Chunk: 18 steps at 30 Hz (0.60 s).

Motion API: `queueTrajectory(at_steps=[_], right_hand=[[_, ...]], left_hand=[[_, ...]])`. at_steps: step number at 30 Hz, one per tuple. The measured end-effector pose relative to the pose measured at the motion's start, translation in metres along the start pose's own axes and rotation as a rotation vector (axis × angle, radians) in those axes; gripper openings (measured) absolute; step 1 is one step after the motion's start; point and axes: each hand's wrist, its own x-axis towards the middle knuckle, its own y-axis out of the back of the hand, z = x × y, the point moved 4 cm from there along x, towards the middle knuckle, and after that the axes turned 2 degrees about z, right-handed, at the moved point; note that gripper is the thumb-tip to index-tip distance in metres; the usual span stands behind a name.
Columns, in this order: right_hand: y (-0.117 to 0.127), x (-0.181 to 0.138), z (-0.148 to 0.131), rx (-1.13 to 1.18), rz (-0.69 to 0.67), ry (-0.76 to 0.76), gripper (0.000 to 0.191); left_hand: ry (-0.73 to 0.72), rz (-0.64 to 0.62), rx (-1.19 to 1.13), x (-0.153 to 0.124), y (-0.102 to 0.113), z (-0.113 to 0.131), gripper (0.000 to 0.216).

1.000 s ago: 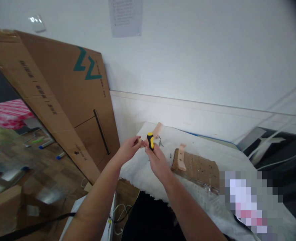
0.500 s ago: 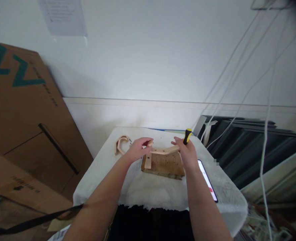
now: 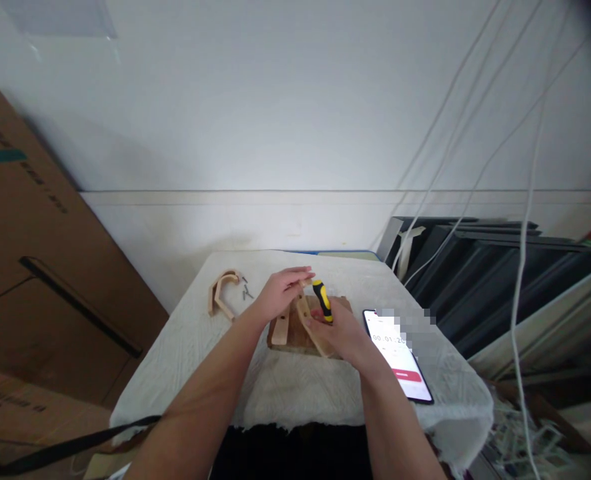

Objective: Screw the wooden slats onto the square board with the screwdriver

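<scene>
My left hand (image 3: 283, 292) is closed around the far end of an angled pale wooden piece (image 3: 319, 343) with dark holes. Across its middle lies my right hand (image 3: 339, 328), fingers wrapped, also gripping a yellow-and-black screwdriver (image 3: 321, 300). The screwdriver's handle points up and away; its shaft is hidden. Beneath both hands is a brown wooden board (image 3: 297, 339). A flat pale wooden strip (image 3: 280, 330) rests at the board's left side, under the left wrist.
Curved pale wooden parts (image 3: 215, 293) lie at the table's left, beside several small screws (image 3: 246, 291). A phone (image 3: 400, 363) showing a timer lies to the right on the white cloth (image 3: 185, 357). A large cardboard box (image 3: 50, 227) stands left; dark panels (image 3: 475, 280) lean at right.
The angled wooden piece has swung from lying crosswise to pointing toward me. My right hand has come left and nearer with the screwdriver. The view has shifted, showing more of the phone.
</scene>
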Motion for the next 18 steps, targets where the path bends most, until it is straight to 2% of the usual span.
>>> queueTrajectory(at_steps=[4, 10, 13, 18], right_hand=[[-0.006, 0.018, -0.005, -0.112, 0.013, 0.059, 0.012], [-0.010, 0.028, 0.005, -0.050, 0.044, 0.016, 0.022], [-0.010, 0.030, 0.011, -0.072, 0.063, -0.034, 0.023], [-0.008, 0.028, 0.006, -0.186, 0.028, -0.028, 0.016]], left_hand=[[-0.066, 0.000, 0.179, 0.007, -0.002, -0.004, 0.034], [-0.146, 0.093, 0.538, -0.003, 0.005, -0.007, 0.030], [-0.121, 0.101, 0.562, -0.009, 0.010, -0.009, 0.036], [-0.149, 0.137, 0.502, -0.018, 0.021, -0.004, 0.028]])
